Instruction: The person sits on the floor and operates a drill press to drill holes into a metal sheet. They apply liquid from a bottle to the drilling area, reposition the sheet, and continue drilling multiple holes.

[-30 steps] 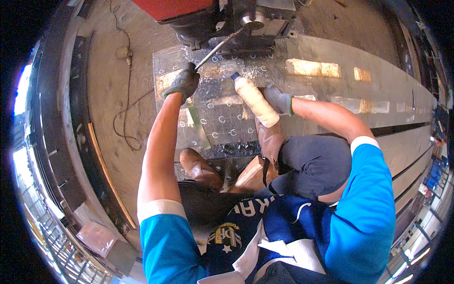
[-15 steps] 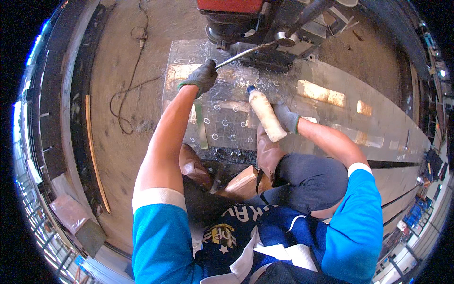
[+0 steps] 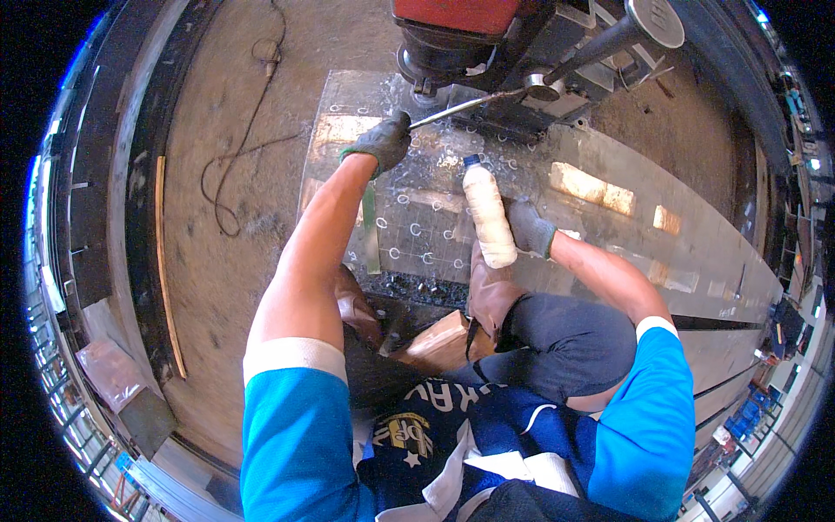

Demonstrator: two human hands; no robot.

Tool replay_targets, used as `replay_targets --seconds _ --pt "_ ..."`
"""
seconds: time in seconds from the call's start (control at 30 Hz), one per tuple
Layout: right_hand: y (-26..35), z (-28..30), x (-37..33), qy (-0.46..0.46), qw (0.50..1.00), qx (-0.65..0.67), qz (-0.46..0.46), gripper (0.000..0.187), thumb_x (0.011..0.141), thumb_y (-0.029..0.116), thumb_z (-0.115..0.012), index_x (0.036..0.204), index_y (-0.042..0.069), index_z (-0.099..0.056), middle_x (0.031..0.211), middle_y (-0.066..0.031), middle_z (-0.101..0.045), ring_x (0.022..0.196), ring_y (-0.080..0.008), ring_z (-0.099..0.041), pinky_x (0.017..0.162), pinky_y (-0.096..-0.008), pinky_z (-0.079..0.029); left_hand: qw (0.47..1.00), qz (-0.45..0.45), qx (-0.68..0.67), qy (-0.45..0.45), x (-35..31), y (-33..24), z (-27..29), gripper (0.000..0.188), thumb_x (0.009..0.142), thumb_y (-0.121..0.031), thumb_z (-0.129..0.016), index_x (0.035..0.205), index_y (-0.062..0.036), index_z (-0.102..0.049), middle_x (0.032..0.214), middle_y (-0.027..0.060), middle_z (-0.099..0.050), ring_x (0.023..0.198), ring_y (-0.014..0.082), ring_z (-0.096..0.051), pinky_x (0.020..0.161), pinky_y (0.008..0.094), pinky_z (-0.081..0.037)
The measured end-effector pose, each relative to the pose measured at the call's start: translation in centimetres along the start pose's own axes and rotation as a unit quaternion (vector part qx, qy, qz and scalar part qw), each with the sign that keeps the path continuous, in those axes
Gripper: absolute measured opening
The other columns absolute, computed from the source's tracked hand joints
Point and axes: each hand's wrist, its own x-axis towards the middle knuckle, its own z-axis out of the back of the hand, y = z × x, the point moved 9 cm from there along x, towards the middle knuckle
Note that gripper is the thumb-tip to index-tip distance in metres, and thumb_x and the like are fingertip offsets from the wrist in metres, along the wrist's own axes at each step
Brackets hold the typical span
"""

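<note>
My left hand (image 3: 385, 143), in a dark grey work glove, is closed round the end of a metal lever (image 3: 470, 107). That lever runs to a hub on the side of a drilling machine (image 3: 452, 48) with a red and black body, standing on a metal plate (image 3: 439, 230). Chalk rings mark the plate in rows. In my gloved right hand (image 3: 529, 228) is a plastic bottle (image 3: 490, 219) of whitish liquid with a dark blue cap; its cap end points toward the machine. The fingers behind the bottle are partly hidden.
A wooden block (image 3: 442, 339) lies between my legs, near my brown boots. Dark metal chips lie along the plate's near edge. A green strip (image 3: 370, 228) lies on the plate's left part. On the floor at left are a cable (image 3: 233, 161) and a long wooden strip (image 3: 167, 270).
The bottle has swung a little, its base moving left, so it leans less. My left hand stays on the lever. The whole view has shifted slightly, with the machine appearing farther right and lower.
</note>
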Motion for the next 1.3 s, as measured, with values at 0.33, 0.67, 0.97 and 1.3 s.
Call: replay_targets --seconds 0.33,0.67,0.97,1.3 --pt "-0.4 0.0 -0.1 -0.008 0.991 0.130 -0.030 0.047 0.112 0.028 -0.031 0.146 0.001 -0.051 0.145 -0.0125 -0.059 0.130 -0.0211 -0.056 0.116 -0.0344 -0.041 0.999 -0.019 -0.004 -0.026 0.2 0.2 -0.5 0.028 0.098 -0.026 -0.056 0.119 -0.0073 -0.057 0.108 0.0280 -0.070 0.104 0.0495 -0.066 0.085 0.0564 -0.053" --pt "-1.1 -0.1 -0.1 -0.020 0.960 0.270 -0.070 0.047 0.112 0.027 -0.032 0.146 0.002 -0.051 0.145 -0.0122 -0.059 0.130 -0.0208 -0.056 0.115 -0.0338 -0.041 0.998 0.021 -0.002 0.051 -0.2 -0.1 -0.6 0.037 0.102 -0.030 -0.056 0.130 -0.0069 -0.054 0.124 0.0277 -0.066 0.118 0.0482 -0.063 0.097 0.0553 -0.050" --pt "-1.1 -0.5 0.1 -0.046 0.917 0.379 -0.119 0.046 0.113 0.027 -0.032 0.147 0.002 -0.050 0.144 -0.0119 -0.059 0.130 -0.0205 -0.056 0.115 -0.0333 -0.041 0.999 -0.022 -0.020 -0.019 0.4 0.0 -0.8 0.024 0.097 -0.023 -0.057 0.114 -0.0065 -0.056 0.103 0.0292 -0.069 0.100 0.0502 -0.067 0.082 0.0567 -0.052" --pt "-1.3 -0.8 -0.6 -0.085 0.872 0.456 -0.159 0.045 0.113 0.026 -0.033 0.147 0.003 -0.050 0.144 -0.0115 -0.058 0.130 -0.0201 -0.056 0.115 -0.0328 -0.042 0.999 0.004 -0.033 -0.011 0.5 0.0 -0.8 0.024 0.097 -0.022 -0.058 0.115 -0.0076 -0.057 0.105 0.0282 -0.069 0.101 0.0492 -0.067 0.082 0.0563 -0.052"
